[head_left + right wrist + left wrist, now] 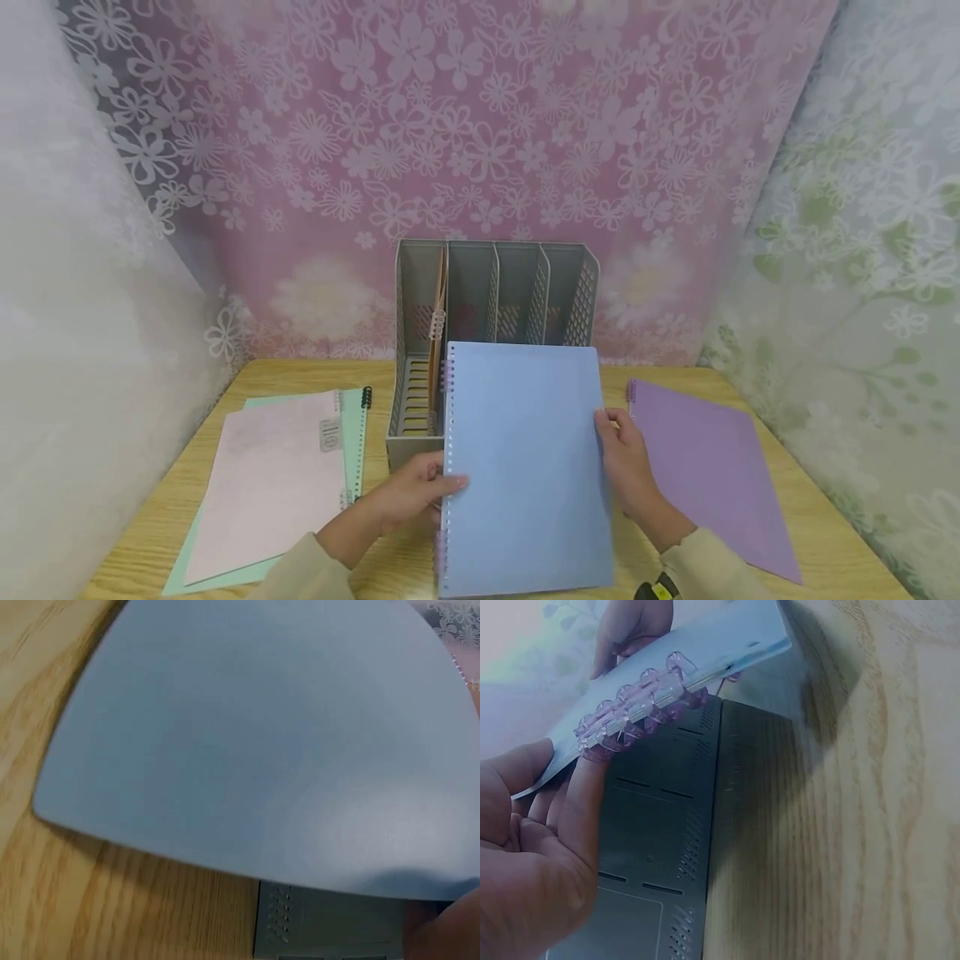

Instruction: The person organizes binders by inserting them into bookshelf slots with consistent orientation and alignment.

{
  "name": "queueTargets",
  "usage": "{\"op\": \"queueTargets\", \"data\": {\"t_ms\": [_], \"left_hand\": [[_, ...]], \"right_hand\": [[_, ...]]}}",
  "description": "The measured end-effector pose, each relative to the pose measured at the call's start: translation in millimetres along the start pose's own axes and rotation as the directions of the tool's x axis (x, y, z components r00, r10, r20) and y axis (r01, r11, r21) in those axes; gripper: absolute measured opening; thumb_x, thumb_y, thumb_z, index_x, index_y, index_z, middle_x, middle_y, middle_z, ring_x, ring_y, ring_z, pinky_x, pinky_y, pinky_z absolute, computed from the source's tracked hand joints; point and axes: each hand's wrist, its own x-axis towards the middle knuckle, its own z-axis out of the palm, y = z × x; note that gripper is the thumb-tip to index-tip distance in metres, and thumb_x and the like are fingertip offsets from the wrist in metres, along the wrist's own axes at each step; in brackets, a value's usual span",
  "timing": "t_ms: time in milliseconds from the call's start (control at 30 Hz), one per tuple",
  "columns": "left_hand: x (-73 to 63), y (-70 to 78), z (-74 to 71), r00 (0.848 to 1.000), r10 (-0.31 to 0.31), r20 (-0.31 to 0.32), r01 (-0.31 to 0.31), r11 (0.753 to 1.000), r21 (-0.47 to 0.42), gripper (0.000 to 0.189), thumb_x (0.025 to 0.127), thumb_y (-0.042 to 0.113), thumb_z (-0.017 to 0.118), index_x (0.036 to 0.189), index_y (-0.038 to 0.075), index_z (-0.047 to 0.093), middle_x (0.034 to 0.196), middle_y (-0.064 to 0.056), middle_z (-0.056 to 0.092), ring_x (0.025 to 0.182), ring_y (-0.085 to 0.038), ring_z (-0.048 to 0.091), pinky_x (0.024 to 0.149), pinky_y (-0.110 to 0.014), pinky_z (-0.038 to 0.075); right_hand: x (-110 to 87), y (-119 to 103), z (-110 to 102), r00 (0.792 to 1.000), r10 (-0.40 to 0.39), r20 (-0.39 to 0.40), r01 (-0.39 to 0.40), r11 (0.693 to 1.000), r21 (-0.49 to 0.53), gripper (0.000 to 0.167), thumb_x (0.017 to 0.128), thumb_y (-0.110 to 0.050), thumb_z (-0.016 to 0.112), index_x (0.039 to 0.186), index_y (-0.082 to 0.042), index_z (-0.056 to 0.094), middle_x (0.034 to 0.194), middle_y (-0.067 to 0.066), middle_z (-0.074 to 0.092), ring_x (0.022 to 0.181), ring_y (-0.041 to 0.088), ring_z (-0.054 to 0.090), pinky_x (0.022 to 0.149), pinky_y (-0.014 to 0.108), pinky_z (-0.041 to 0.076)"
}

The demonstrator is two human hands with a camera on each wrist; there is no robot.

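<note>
A light blue loose-leaf binder notebook [525,467] with purple rings is held up in front of the grey file organizer [416,446]. My left hand [412,492] grips its ringed left edge, thumb on the cover and fingers behind. On the opposite edge, my right hand [626,458] pinches the notebook between thumb and fingers. In the left wrist view the translucent purple rings [641,705] show close to the left hand [540,847]. The notebook's blue cover [247,750] fills most of the right wrist view, with part of the right hand [450,930] at the corner.
A pale pink notebook [277,483] overlaps a mint green one [360,433] on the left of the wooden table [382,375]. A purple notebook [705,475] lies on the right. Brownish notebooks [435,358] stand in the organizer's leftmost slot. Floral curtains surround the table.
</note>
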Motion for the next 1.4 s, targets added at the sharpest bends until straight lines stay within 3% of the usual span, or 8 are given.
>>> {"op": "queueTargets", "data": {"t_ms": [200,333,467,600,867,967,1100,1400], "left_hand": [[-3.7,6.7,2.4,0.999,0.03,-0.01,-0.03,0.998,0.051,0.042,0.101,0.015,0.053,0.139,-0.002,0.048,0.119,-0.022,0.065,0.099,-0.033,0.069,0.077,-0.042,0.058],[-4.4,10.4,4.6,0.998,0.058,-0.007,-0.057,0.995,0.085,0.042,0.102,0.016,0.052,0.14,-0.002,0.047,0.121,-0.022,0.064,0.101,-0.034,0.068,0.077,-0.043,0.058],[-4.7,13.5,6.2,0.997,0.075,0.008,-0.076,0.99,0.118,0.043,0.102,0.017,0.052,0.139,-0.002,0.047,0.121,-0.022,0.064,0.101,-0.033,0.068,0.076,-0.042,0.058],[-5.4,17.2,6.7,0.996,0.09,0.011,-0.09,0.982,0.167,0.042,0.101,0.018,0.053,0.139,-0.001,0.048,0.12,-0.02,0.065,0.098,-0.027,0.07,0.073,-0.039,0.059],[-8.3,31.2,8.4,0.991,0.133,0.016,-0.132,0.961,0.242,0.042,0.101,0.017,0.053,0.139,-0.001,0.048,0.117,-0.021,0.067,0.095,-0.025,0.071,0.07,-0.037,0.059],[-9.8,35.9,8.9,0.99,0.139,0.011,-0.137,0.957,0.257,0.043,0.101,0.017,0.053,0.14,-0.002,0.047,0.118,-0.022,0.066,0.097,-0.027,0.07,0.071,-0.037,0.059],[-12.6,40.8,9.3,0.99,0.138,0.008,-0.135,0.953,0.27,0.045,0.102,0.018,0.052,0.141,-0.003,0.045,0.122,-0.022,0.064,0.1,-0.029,0.069,0.071,-0.037,0.059],[-19.1,51.5,6.3,0.987,0.161,-0.019,-0.147,0.937,0.317,0.045,0.102,0.019,0.052,0.139,-0.006,0.045,0.117,-0.024,0.065,0.098,-0.029,0.069,0.071,-0.035,0.059]], "right_hand": [[-0.2,3,-1,0.998,-0.063,-0.025,0.062,0.997,-0.042,0.046,0.106,-0.038,0.038,0.129,-0.001,0.054,0.116,0.018,0.06,0.096,0.02,0.054,0.075,0.024,0.046],[3.5,8,-2,0.993,-0.113,-0.046,0.111,0.993,-0.038,0.047,0.105,-0.036,0.039,0.135,-0.002,0.052,0.132,0.017,0.057,0.114,0.023,0.054,0.084,0.021,0.046],[9.0,15,-5,0.985,-0.155,-0.07,0.149,0.986,-0.077,0.052,0.106,-0.038,0.038,0.144,-0.004,0.043,0.139,0.015,0.053,0.125,0.026,0.05,0.097,0.036,0.046],[15.6,20,-14,0.979,-0.198,-0.053,0.191,0.975,-0.113,0.056,0.107,-0.034,0.034,0.151,-0.001,0.028,0.149,0.017,0.041,0.138,0.032,0.036,0.11,0.049,0.033],[24.2,20,-25,0.985,-0.124,0.122,0.151,0.958,-0.243,0.065,0.106,-0.042,0.033,0.155,-0.005,0.014,0.16,0.016,0.017,0.146,0.038,0.012,0.115,0.058,0.015],[27.6,20,-21,0.973,-0.129,0.19,0.175,0.952,-0.25,0.068,0.106,-0.043,0.032,0.155,-0.003,0.01,0.16,0.019,0.011,0.146,0.04,0.009,0.115,0.059,0.013],[30.9,20,-17,0.949,-0.195,0.248,0.256,0.937,-0.239,0.067,0.107,-0.033,0.036,0.153,0.006,0.007,0.158,0.026,0.008,0.145,0.045,0.006,0.114,0.061,0.011],[41.7,28,-17,0.918,-0.273,0.288,0.376,0.83,-0.412,0.067,0.101,-0.02,0.044,0.147,0.017,0.013,0.152,0.036,0.015,0.14,0.05,0.016,0.111,0.066,0.01]]}}
